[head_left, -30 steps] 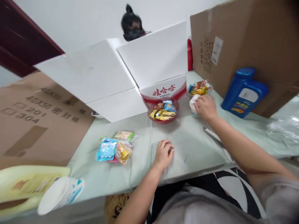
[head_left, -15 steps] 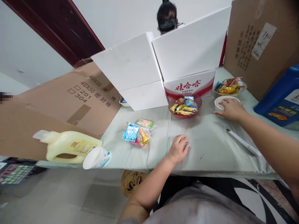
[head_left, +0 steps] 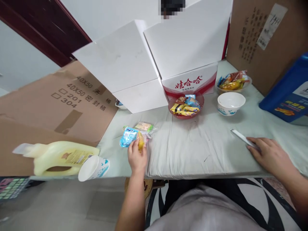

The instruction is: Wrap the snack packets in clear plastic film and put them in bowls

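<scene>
My left hand (head_left: 136,155) reaches to a small pile of snack packets (head_left: 134,134) near the table's front edge, its fingers closed round a yellow packet (head_left: 141,142); a blue packet (head_left: 127,137) lies just left of it. My right hand (head_left: 268,154) lies flat and open on the pale tablecloth (head_left: 192,147), fingertips at the near end of a thin white flat strip (head_left: 242,138). A white paper bowl (head_left: 231,103) stands free behind it. A red bowl of snacks (head_left: 185,106) sits at the middle.
A clear bowl of snacks (head_left: 233,82) stands at the back right, a blue jug (head_left: 288,93) further right. White foam boards (head_left: 154,61) and brown cardboard (head_left: 60,106) wall the table. A yellow jug (head_left: 57,157) and a tipped paper cup (head_left: 93,167) lie at the left edge.
My right hand left the white bowl and came back toward me to the white strip. My left hand moved left from the bare cloth to the snack packets and closed on the yellow one.
</scene>
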Available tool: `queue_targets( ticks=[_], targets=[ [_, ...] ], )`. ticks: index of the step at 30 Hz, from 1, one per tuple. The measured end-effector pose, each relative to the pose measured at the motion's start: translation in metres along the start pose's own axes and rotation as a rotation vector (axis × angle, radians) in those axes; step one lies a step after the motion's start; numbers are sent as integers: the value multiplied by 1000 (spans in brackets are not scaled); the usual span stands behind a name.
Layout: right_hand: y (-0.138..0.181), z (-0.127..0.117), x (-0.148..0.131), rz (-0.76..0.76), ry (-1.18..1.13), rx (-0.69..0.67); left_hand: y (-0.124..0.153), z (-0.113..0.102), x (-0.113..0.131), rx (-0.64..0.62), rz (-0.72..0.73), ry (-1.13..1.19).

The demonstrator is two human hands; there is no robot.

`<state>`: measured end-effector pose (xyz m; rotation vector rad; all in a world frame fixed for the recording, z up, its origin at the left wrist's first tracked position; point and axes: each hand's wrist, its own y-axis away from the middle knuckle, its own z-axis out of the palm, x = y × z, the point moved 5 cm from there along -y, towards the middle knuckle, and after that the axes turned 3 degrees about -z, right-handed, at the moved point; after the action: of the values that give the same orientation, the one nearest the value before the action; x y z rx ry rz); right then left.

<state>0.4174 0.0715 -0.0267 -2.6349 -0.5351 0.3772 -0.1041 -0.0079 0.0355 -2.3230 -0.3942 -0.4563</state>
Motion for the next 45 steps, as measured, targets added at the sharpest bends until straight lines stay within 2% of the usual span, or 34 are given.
queue_targets(
  ticks=[2,3,5,7,8,10,12,14,16,18,21,26,29,31,34,37,40,42,45],
  targets=[
    [1,-1,-9,23,-20,5,5,-3,14,72,-104,216],
    [-1,-2,-15,27,-40,9,10,0,24,64,-169,369],
    [-5,-3,-28,37,-101,15,25,21,46,-70,-297,703],
    [-11,-5,-45,47,-183,9,47,51,75,-319,-362,922],
    [-14,-6,-54,43,-229,4,58,65,88,-427,-357,934],
    [-18,-11,-76,18,-325,1,77,85,107,-526,-266,802],
    [-20,-17,-101,-38,-433,-4,88,95,117,-488,-125,605],
    [-21,-20,-125,-114,-532,-43,91,95,122,-400,-4,471],
    [-21,-18,-144,-192,-575,-115,90,92,125,-353,85,423],
    [-20,-14,-154,-249,-553,-182,89,88,127,-367,163,407],
    [-20,-10,-142,-238,-479,-214,88,84,131,-404,242,387],
    [-18,-13,-72,-58,-281,-132,88,84,133,-402,252,371],
    [-16,-17,-44,53,-118,-66,88,83,137,-409,340,391],
    [-17,-20,-47,69,-136,-4,89,83,143,-435,428,399],
    [-24,-22,-84,-42,-339,61,88,82,147,-434,477,381],
    [-33,-13,-130,-192,-500,-17,84,79,146,-388,426,409],
    [-40,6,-155,-228,-582,-153,83,76,141,-393,330,532],
    [-43,17,-159,-207,-620,-194,83,78,133,-413,199,650],
    [-46,21,-146,-73,-637,-115,84,84,112,-375,-123,861]
  ],
)
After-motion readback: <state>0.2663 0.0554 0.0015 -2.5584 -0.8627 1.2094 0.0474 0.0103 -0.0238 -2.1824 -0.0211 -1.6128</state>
